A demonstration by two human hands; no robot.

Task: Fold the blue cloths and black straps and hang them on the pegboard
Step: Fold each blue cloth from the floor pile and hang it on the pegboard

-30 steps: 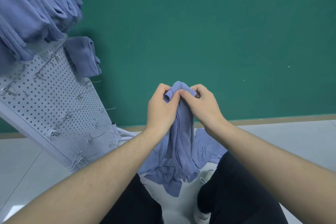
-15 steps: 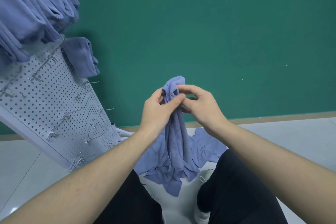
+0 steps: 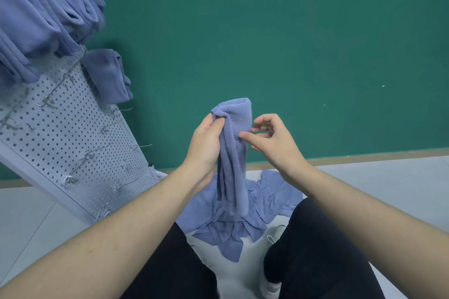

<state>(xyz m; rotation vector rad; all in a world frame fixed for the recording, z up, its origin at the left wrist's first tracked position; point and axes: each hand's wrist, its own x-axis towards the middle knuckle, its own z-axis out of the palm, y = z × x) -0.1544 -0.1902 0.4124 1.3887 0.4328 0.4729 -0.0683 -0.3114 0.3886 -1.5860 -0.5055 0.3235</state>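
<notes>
Now folding step: left hand [image 3: 206, 139] grips folded blue cloth [image 3: 234, 150]; right hand [image 3: 272, 139] just beside, fingers loose, thumb touching. Next, probably: hang on pegboard [image 3: 80, 143] hook, left of hands.

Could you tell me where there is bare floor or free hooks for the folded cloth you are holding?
Bare floor lies right of the cloth pile, up to the green wall. The pegboard has free hooks across its lower part; its top is crowded with hung cloths. The left hand grips the folded cloth.
</notes>
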